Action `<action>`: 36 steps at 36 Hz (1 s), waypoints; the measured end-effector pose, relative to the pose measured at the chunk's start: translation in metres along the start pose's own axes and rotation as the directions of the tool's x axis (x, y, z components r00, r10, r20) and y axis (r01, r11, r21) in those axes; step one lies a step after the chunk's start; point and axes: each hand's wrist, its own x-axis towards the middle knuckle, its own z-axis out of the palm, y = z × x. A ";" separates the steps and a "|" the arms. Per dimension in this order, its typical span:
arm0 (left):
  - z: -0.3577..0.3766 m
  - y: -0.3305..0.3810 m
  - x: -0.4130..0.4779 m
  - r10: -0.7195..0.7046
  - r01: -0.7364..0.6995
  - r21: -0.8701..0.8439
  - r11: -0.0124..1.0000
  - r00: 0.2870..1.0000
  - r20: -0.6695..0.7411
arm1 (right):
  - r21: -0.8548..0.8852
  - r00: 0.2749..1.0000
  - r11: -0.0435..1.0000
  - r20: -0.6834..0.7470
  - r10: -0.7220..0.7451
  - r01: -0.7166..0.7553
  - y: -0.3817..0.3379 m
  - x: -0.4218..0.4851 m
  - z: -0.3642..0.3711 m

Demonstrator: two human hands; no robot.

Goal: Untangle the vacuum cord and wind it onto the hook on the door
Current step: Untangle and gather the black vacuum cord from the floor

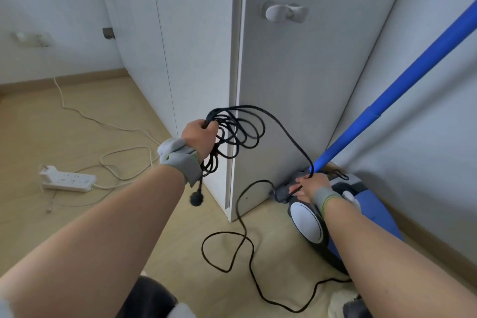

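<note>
In the head view, the vacuum cord (211,160) was seen gathered in several black loops in front of the lower edge of the white door (296,85). The loops were held by the left hand (197,134), whose grip was curled tightly round the bundle. The plug (196,199) was left hanging beneath that hand, just beside the door's edge. One strand was led from the coil across the door's face down to the right hand (309,186), where it was pinched in the grip at the foot of the door, against the vacuum (309,224). More slack was spread in loose curves over the floor (77,124) below the door. The hook (277,11) was mounted high on the door, bare of cord. A blue tube (402,90) was propped to the right of the door. A power strip (69,181) was laid well left of it.
</note>
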 end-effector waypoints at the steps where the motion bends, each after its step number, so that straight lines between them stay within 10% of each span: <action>1: 0.000 -0.003 0.001 0.025 -0.026 0.092 0.995 1.000 0.003 | -0.015 1.000 1.000 -0.009 -0.007 0.007 -0.003 -0.004 -0.001; 8: -0.002 -0.025 0.009 0.138 -0.143 0.525 0.839 0.989 0.049 | -0.326 0.983 0.932 -0.034 -0.181 0.160 -0.021 0.000 -0.004; 18: 0.008 -0.033 0.009 -0.051 -0.056 0.659 0.750 0.989 0.142 | -0.388 0.928 0.851 0.035 -0.370 0.354 -0.055 -0.017 -0.005; 27: 0.014 -0.028 -0.003 -0.231 0.147 0.368 0.918 0.953 0.194 | -0.211 0.862 0.901 0.435 -0.260 0.378 -0.068 -0.050 0.020; 36: 0.015 -0.010 -0.019 -0.192 0.214 -0.039 0.976 0.931 0.311 | -0.148 0.837 0.902 0.455 -0.303 0.407 -0.066 -0.057 0.022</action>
